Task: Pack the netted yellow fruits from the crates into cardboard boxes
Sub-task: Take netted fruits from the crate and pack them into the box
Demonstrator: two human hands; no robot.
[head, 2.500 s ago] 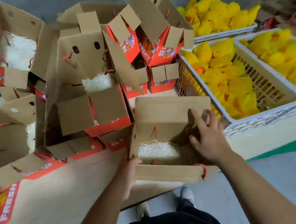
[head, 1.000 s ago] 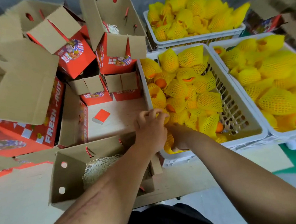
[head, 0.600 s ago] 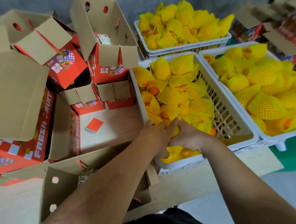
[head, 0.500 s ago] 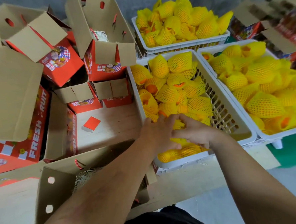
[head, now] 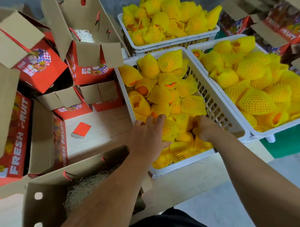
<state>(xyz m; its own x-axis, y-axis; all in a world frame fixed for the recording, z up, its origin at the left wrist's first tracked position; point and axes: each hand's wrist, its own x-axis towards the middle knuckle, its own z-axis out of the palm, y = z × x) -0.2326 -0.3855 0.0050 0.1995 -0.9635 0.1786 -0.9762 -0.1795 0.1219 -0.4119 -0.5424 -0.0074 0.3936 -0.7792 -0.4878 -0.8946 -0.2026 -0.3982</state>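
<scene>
In the near white plastic crate (head: 222, 124), the left hand (head: 148, 136) curls around one round fruit in soft yellow foam netting (head: 168, 131). The right hand (head: 205, 127) grips another. The net is squishy and can slide, so holding the whole fruit looks safest.

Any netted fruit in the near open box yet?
No, the near open box shows only pale shredded filler; both hands are in the crate.
</scene>
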